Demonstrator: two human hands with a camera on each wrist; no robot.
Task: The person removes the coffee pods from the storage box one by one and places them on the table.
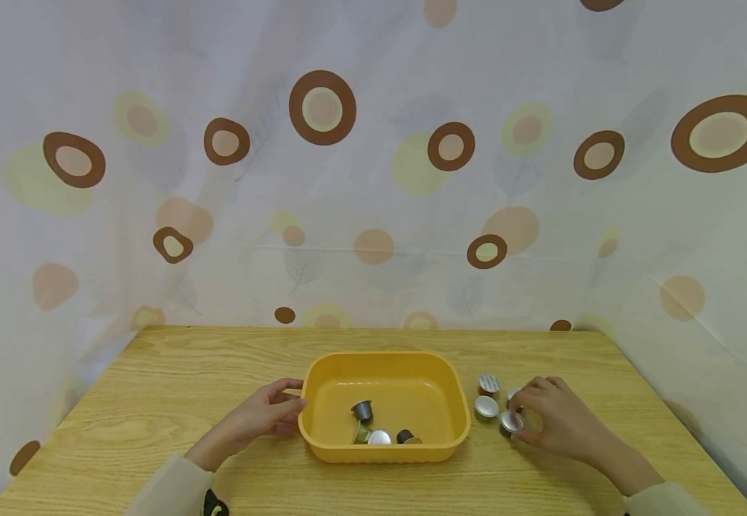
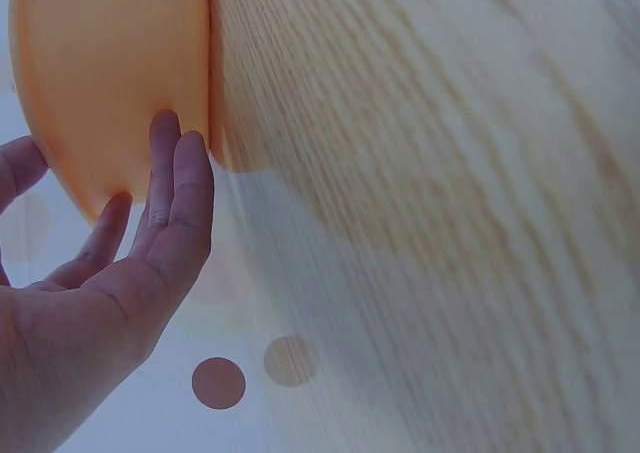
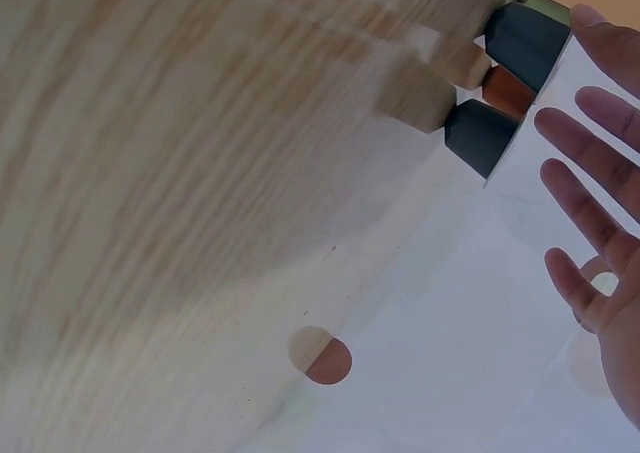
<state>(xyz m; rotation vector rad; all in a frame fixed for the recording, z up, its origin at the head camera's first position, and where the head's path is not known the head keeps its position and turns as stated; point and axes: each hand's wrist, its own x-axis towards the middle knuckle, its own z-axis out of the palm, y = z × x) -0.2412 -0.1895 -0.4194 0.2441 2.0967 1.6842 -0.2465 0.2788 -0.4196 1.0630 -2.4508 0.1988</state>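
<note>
My left hand [image 1: 260,419] is at the left side of a yellow plastic basin [image 1: 383,454], its fingers extended along the outer wall [image 2: 110,63] and its thumb by the rim. A dark grey coffee capsule [image 1: 362,411], a green one [image 1: 361,433], a silver-lidded one [image 1: 380,438] and a black one [image 1: 404,436] lie inside. Right of the basin, my right hand [image 1: 557,419] reaches over a foil-topped coffee capsule [image 1: 511,422], thumb and fingertips spread at its edge. In the right wrist view, the thumb meets the lid edge of a dark capsule [image 3: 525,41], with the other fingers loosely extended.
More coffee capsules stand lid up beside the right hand: one with a printed lid [image 1: 488,385], one with a silver lid [image 1: 486,408], and one partly hidden by the fingers [image 1: 512,395]. A patterned curtain [image 1: 373,179] surrounds the wooden table [image 1: 206,358] at the back and sides.
</note>
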